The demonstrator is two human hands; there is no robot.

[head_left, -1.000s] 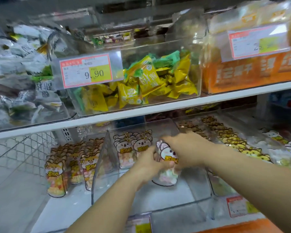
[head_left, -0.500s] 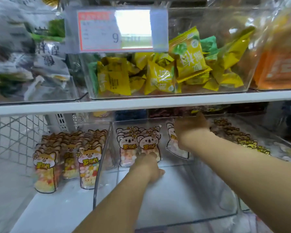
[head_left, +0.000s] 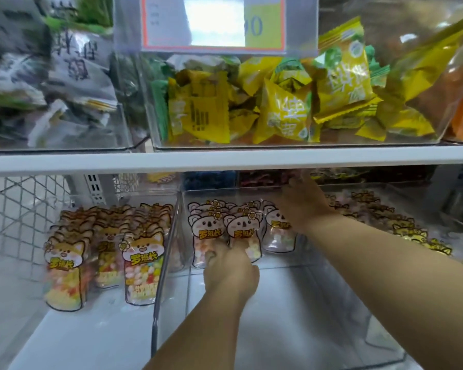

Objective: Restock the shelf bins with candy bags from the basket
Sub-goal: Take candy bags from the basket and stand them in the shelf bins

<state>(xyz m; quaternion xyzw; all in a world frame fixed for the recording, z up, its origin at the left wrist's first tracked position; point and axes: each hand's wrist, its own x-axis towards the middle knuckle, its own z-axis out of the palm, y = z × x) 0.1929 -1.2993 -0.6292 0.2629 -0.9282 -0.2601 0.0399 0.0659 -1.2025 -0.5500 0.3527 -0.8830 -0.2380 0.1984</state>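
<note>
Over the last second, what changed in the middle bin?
Both hands let go of the candy bag; it now stands at the back beside the koala rows. The left hand lowered to touch them, the right hand reached deeper. The dog-print bags stayed put.

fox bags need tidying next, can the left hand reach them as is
Probably not directly: the left hand is inside the clear bin, whose side wall stands between it and the fox bags.

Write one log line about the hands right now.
left hand: touching front koala bags | right hand: stretched over rightmost bag | clear bin: holds bags
</note>
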